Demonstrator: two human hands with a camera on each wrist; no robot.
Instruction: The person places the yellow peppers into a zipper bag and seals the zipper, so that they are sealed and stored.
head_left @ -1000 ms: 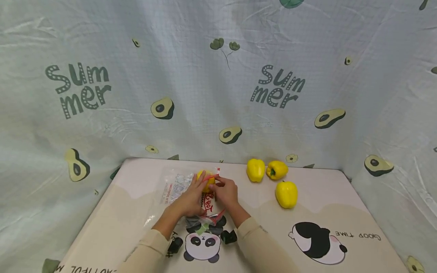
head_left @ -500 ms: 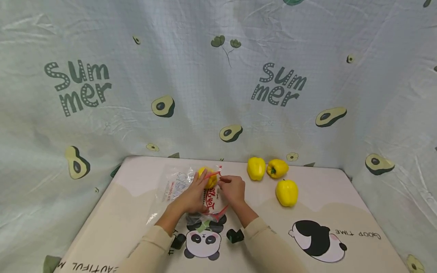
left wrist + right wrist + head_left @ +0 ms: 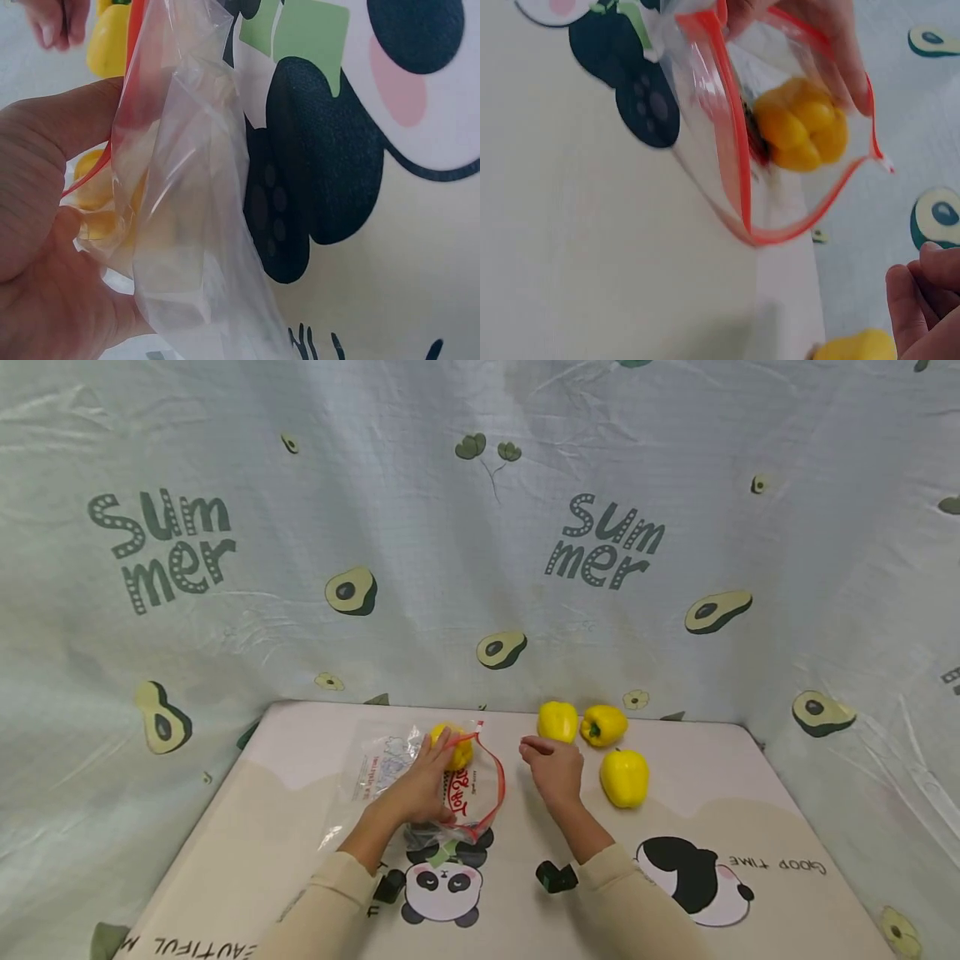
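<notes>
A clear printed zip bag [image 3: 382,768] with a red zip edge [image 3: 739,142] lies at the middle left of the table. My left hand [image 3: 423,785] grips it, thumb at one side of the mouth and fingers spread along the other. Between them the mouth gapes wide, as the right wrist view shows. One yellow bell pepper [image 3: 802,124] sits inside, near the left fingers. To the right of the bag, my right hand [image 3: 557,772] hovers with loosely bent fingers and holds nothing. Nearest to it are yellow bell peppers, one behind [image 3: 558,722] and one to its right [image 3: 624,778].
A third loose yellow bell pepper [image 3: 604,726] lies at the back beside the others. The table cover [image 3: 247,827] carries panda and dog prints. A fabric curtain [image 3: 420,527] with avocado prints hangs right behind the table.
My right hand has let go of the bag's red edge and moved right toward the loose peppers. The bag's mouth has opened into a wide loop. My left hand stays on the bag.
</notes>
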